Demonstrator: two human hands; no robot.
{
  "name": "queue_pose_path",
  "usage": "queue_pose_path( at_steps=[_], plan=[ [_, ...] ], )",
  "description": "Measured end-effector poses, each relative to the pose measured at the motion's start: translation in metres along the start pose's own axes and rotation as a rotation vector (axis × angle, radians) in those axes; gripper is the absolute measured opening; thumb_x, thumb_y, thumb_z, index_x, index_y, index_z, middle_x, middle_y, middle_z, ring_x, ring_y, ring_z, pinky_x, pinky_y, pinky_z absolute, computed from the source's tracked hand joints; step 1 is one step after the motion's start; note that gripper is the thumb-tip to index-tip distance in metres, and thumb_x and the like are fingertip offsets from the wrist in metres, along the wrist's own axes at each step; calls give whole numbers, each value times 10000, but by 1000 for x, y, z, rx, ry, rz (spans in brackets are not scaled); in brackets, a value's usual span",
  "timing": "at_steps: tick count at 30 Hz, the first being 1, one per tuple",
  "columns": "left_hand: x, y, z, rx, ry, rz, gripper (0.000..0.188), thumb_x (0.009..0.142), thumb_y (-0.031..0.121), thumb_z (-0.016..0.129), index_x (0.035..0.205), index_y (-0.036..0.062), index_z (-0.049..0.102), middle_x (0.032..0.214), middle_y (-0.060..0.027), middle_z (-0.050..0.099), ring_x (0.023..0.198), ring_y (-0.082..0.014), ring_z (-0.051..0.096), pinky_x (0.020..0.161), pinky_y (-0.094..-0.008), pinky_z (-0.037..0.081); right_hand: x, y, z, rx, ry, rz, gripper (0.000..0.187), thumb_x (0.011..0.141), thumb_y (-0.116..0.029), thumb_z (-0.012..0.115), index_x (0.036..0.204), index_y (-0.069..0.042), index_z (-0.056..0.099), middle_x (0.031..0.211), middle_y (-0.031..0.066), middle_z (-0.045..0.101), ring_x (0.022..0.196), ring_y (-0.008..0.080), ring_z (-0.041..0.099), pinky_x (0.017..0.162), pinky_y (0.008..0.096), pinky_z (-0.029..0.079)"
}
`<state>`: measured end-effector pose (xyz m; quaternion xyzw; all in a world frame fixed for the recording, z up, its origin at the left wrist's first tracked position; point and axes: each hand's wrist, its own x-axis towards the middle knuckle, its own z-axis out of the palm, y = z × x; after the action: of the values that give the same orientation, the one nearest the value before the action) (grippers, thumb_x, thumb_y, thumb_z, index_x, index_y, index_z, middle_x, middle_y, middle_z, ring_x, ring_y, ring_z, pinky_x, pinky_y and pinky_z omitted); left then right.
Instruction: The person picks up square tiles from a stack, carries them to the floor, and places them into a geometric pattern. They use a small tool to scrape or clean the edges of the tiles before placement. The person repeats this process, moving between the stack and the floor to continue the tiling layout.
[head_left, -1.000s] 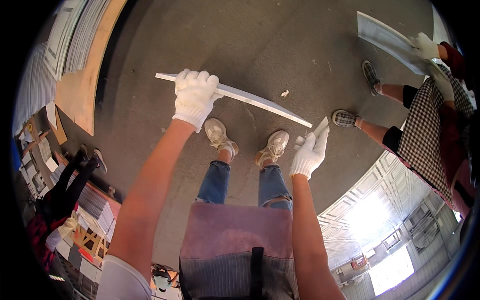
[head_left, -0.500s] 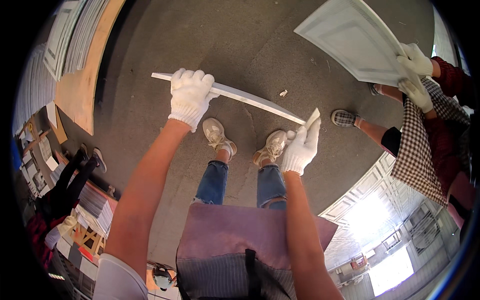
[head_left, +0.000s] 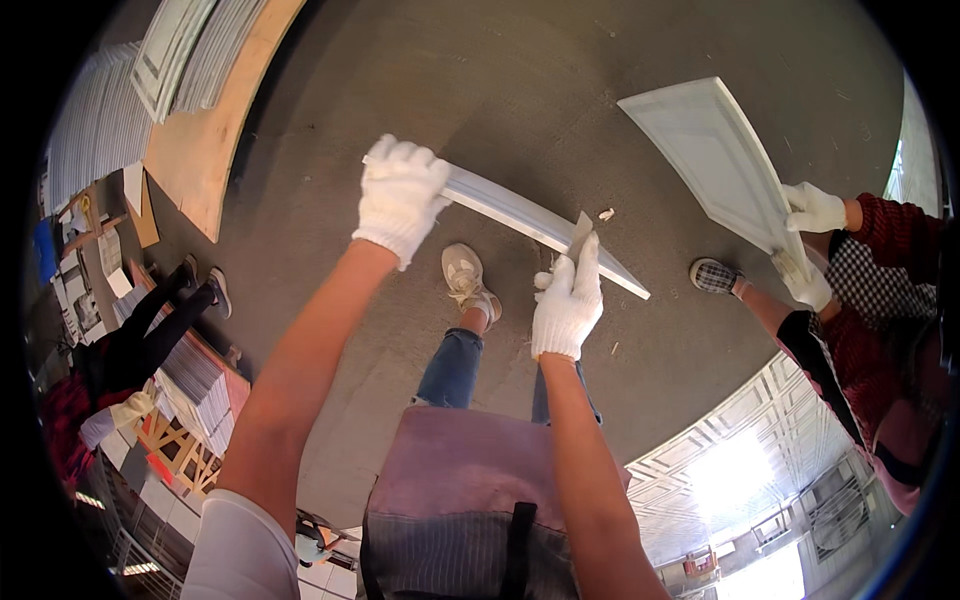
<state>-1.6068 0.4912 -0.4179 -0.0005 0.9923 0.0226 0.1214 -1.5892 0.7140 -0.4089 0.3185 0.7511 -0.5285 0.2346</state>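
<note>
A white panel (head_left: 505, 208), seen nearly edge-on, slants down to the right above the floor. My left hand (head_left: 402, 195) wears a white knit glove and is closed around the panel's left end. My right hand (head_left: 567, 312), gloved the same way, pinches a small thin greyish-white flat piece (head_left: 580, 236) at the panel's edge, a little short of its right end. I cannot make out whether that piece is sandpaper or a scraper, as the fingers partly cover it.
At right, another person's gloved hands (head_left: 812, 208) hold a white framed panel (head_left: 715, 150). Stacked panels (head_left: 95, 125) rest by a wooden board (head_left: 195, 165) at upper left. Another person (head_left: 130, 355) stands at left. A small scrap (head_left: 606, 214) lies on the grey floor (head_left: 450, 80).
My right hand has moved back from the panel's right end along its edge toward my left hand. The panel slants more steeply. The other person's panel appears lower in view.
</note>
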Motion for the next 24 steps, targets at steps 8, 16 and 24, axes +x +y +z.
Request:
queue_pose_path(
  at_steps=[8,16,24],
  plan=[
    [-21,-72,9,-776,-108,-499,266,774,91,769,1015,74,658,1035,-58,644,970,-210,633,866,-334,505,-13,-3,17,25,52,20,508,989,-104,498,1479,-16,400,1001,80,611,729,91,597,606,244,504],
    [-20,-82,17,-962,-66,-517,256,770,54,765,993,53,640,998,-53,637,901,-197,619,828,-327,502,-30,-20,95,187,2,0,550,987,-91,474,1518,-42,341,993,66,633,699,73,604,545,208,481],
    [-15,-93,28,-1078,-61,-519,263,754,45,775,978,64,638,1019,-52,639,910,-194,618,834,-327,507,-40,-41,152,81,-112,-90,532,998,-116,471,1511,-42,355,971,99,645,710,77,613,521,229,478]
  ],
)
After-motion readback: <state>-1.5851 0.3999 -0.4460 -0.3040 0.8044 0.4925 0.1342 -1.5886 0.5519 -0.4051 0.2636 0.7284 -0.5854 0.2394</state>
